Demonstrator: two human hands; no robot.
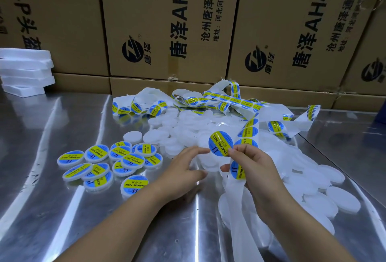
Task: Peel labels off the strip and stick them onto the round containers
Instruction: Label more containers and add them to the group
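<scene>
Brown cardboard boxes (167, 21) printed with black characters wall off the back of a shiny steel table (52, 119), and a stack of white foam slabs (25, 69) sits at its far left corner. Across the middle of the table lies a loose heap of plain white round containers (188, 124), with a long label strip (246, 103) tangled over and behind it. A cluster of labelled containers (98, 163), overlapping one another, rests on the left side. Both bare forearms come in from the bottom edge and meet above the near side of the heap. The right hand (250, 163) is raised, back toward the camera, its thumb and forefinger pinching the lower right edge of a round label (220, 143) in blue and yellow, which stands upright facing the camera. Its other fingers curl around the strip below, where another label (238, 170) still sits on the backing. The bare backing (240, 220) trails down from that hand toward the near edge. The left hand (183, 170) reaches forward palm down, fingers nearly straight and spread from the thumb, forefinger tip just beside the label's left edge. Whether it touches the blurred white containers under it cannot be told.
</scene>
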